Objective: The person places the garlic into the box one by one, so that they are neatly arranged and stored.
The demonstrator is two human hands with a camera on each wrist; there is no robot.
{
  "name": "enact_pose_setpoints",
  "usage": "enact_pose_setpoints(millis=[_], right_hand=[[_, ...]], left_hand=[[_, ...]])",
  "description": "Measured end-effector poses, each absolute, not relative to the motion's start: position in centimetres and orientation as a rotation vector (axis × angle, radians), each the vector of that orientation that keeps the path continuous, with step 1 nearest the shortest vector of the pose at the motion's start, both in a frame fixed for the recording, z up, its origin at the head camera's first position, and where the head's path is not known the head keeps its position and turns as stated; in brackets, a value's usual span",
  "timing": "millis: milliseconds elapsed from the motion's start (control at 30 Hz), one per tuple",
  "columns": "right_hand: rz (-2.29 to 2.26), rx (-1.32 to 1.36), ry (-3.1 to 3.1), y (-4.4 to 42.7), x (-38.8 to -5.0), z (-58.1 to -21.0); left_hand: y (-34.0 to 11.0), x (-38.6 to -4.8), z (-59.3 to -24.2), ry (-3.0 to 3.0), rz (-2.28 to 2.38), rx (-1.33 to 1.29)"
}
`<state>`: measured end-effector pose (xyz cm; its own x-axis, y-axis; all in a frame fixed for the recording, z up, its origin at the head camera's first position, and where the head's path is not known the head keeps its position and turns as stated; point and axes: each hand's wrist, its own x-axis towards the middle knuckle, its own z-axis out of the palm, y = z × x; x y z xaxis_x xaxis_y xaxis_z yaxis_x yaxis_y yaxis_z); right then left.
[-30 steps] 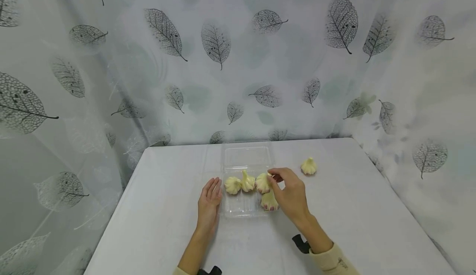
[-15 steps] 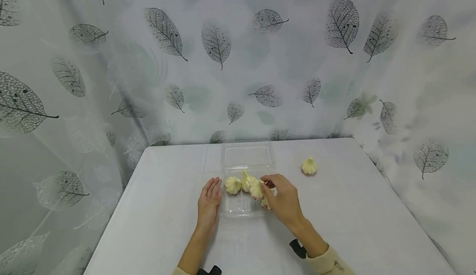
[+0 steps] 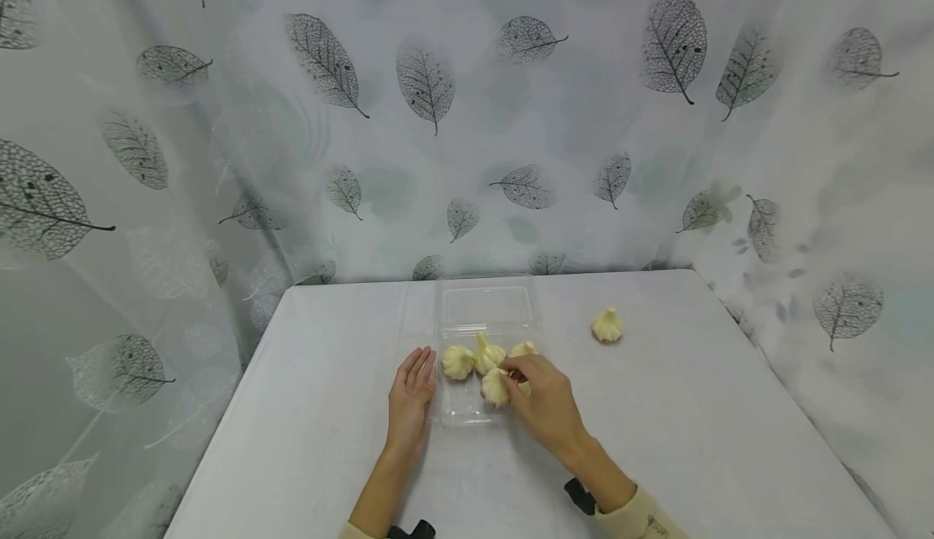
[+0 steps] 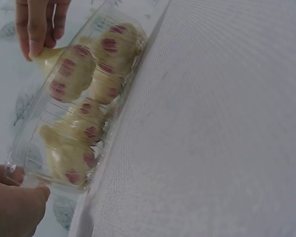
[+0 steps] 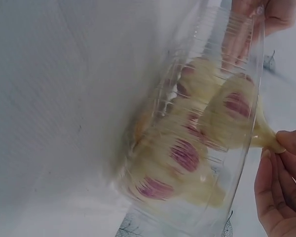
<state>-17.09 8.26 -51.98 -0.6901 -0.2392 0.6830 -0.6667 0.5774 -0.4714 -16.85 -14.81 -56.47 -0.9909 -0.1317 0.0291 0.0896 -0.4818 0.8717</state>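
The right grip [image 3: 543,406] hides part of the far garlic [image 3: 522,348] beyond it; slanting inward, it pinches the near garlic [image 3: 494,389] by the stem [image 5: 266,142], body within the tub [image 3: 460,411]; left grip [image 3: 412,397] straight-fingered along the opposite side

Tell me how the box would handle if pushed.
The box would probably slide rather than tip, since it sits low and wide. Its thin-looking, clear, ribbed plastic suggests it may flex. The bulbs inside look rounded, so they might shift or roll.
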Motion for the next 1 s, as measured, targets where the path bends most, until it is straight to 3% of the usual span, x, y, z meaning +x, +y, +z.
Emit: enact_pose_setpoints(millis=[1000], right_hand=[[0.907,0.725,-2.372,7.5,-16.9,-53.5]], left_hand=[[-14.9,-16.7,-56.6,-1.576,-2.575,0.047]])
